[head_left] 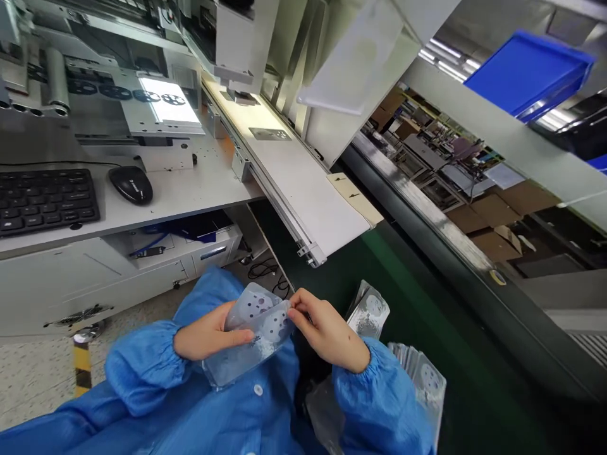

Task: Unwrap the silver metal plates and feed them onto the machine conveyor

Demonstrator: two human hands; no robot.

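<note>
My left hand [208, 335] grips a clear plastic sheet with round holes [253, 335], held low in front of my blue smock. My right hand [327, 328] pinches the sheet's right edge with thumb and fingertips. Both hands are closed on it. Just right of my right hand, a stack of similar sheets [370, 311] lies on the dark green belt [427, 284]. Another stack of sheets [427, 379] sits by my right sleeve.
A white conveyor ramp [303, 183] with one perforated plate [269, 133] slopes down from the machine towards me. A keyboard [45, 201] and mouse [131, 184] lie on the white bench at left. A blue bin [526, 72] sits upper right.
</note>
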